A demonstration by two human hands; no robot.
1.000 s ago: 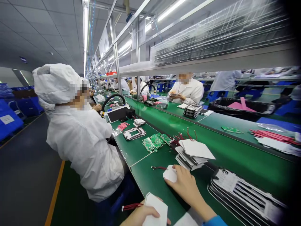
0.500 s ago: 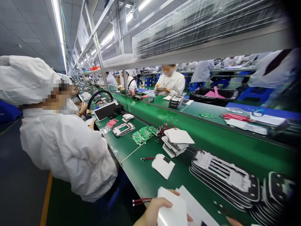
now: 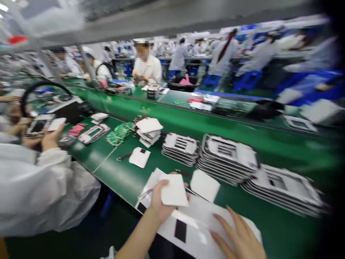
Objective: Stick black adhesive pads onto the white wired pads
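My left hand [image 3: 161,203] grips a flat white battery [image 3: 174,189], thumb on its top face and fingers behind. A thin dark red lead shows at its left side. Fingers spread, my right hand [image 3: 238,237] lies over a glossy white sheet [image 3: 201,216] with a black rectangle; whether it presses on the sheet I cannot tell. Just beyond, another white battery [image 3: 205,186] lies on the green bench. A further white battery [image 3: 139,157] with a black patch and red leads rests to the left, in front of a battery stack [image 3: 148,130].
Stacked grey-and-black frames [image 3: 229,153] line the back right of the bench. Green circuit boards [image 3: 120,133] and pink strips [image 3: 77,129] lie left. A co-worker's sleeve [image 3: 45,187] is close on my left. A grey shelf edge [image 3: 161,21] crosses overhead.
My view has swung right and down. My left hand still holds the battery. My right hand, earlier at the frame's bottom edge, now shows over the white sheet.
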